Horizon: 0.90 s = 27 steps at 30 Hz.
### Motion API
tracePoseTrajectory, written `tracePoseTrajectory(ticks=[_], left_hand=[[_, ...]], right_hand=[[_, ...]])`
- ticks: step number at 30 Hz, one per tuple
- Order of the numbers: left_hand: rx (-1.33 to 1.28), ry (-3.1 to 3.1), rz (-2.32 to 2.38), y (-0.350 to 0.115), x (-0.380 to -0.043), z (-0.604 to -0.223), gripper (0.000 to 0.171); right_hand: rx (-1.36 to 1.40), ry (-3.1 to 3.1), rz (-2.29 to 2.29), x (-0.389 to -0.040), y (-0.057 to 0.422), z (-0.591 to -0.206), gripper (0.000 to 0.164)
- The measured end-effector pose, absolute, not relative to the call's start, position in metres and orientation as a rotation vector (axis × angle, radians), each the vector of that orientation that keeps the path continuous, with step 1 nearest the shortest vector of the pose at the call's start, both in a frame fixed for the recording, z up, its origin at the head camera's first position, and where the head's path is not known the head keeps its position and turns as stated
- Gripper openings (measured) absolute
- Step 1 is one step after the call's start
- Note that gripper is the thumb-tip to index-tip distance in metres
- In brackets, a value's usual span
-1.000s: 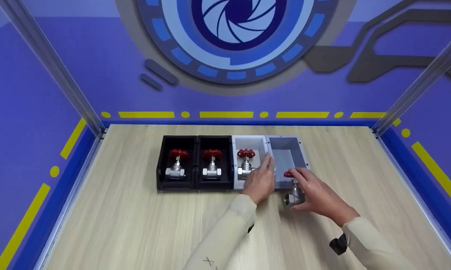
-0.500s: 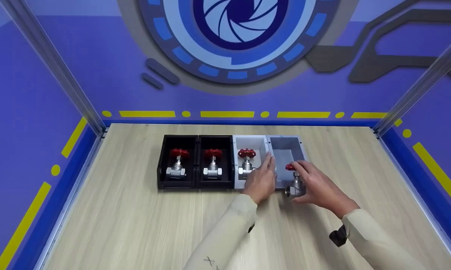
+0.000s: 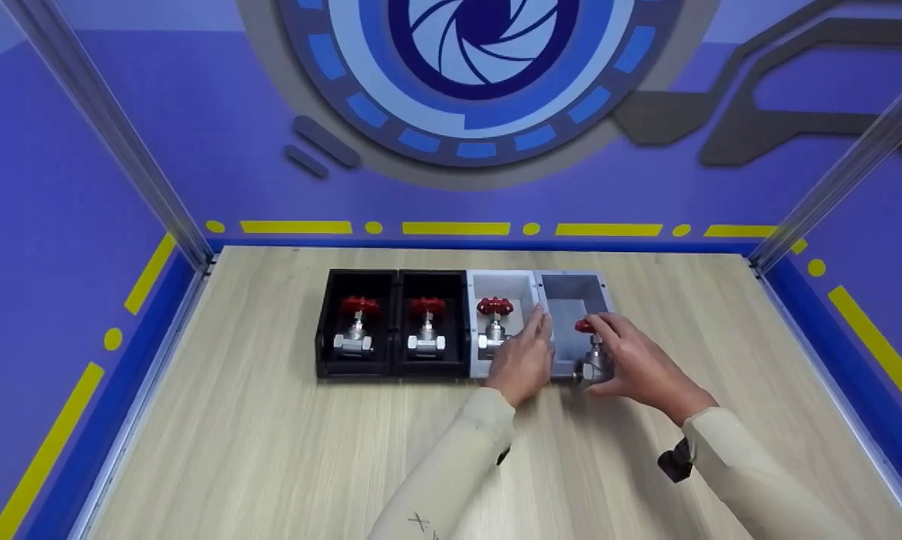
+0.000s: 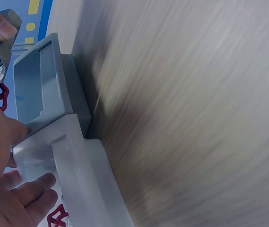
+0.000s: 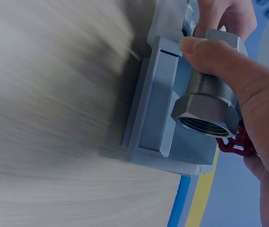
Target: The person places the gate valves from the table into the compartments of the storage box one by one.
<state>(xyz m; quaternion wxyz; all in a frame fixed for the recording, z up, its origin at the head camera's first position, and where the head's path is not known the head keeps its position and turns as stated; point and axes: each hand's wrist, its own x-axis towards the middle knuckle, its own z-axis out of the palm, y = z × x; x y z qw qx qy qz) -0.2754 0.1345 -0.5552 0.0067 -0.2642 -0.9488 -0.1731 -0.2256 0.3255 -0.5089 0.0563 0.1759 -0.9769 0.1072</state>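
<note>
My right hand [image 3: 638, 364] holds a steel gate valve [image 3: 592, 364] with a red handwheel, fingers near the wheel and thumb at the body's lower end. This valve is over the front of the grey bin [image 3: 569, 286]; its threaded opening shows in the right wrist view. My left hand [image 3: 522, 364] straddles the adjoining walls of the white bin [image 3: 502, 282] and the grey one, gripping them with several fingertips inside the white bin. Another gate valve [image 3: 494, 330] stands in the white bin, partly hidden by that hand.
Two black bins [image 3: 362, 282] continue the row to the left, each holding a red-wheeled gate valve [image 3: 355, 341]. The bins stand on a light wooden tabletop [image 3: 271, 450]. Blue printed panels [image 3: 451, 202] enclose the back and sides.
My right hand has carried the gate valve up and slightly forward, from in front of the grey bin to over its front part. My left hand stays at the bin walls.
</note>
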Motion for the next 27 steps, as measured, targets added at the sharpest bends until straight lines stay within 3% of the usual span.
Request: tracePoseTrajectory(ticks=[27], left_hand=[[-0.846, -2.954, -0.511, 0.135, -0.276, -0.557, 0.063]], right_hand=[[0.438, -2.961, 0.405, -0.252, 0.325, -0.517, 0.105]])
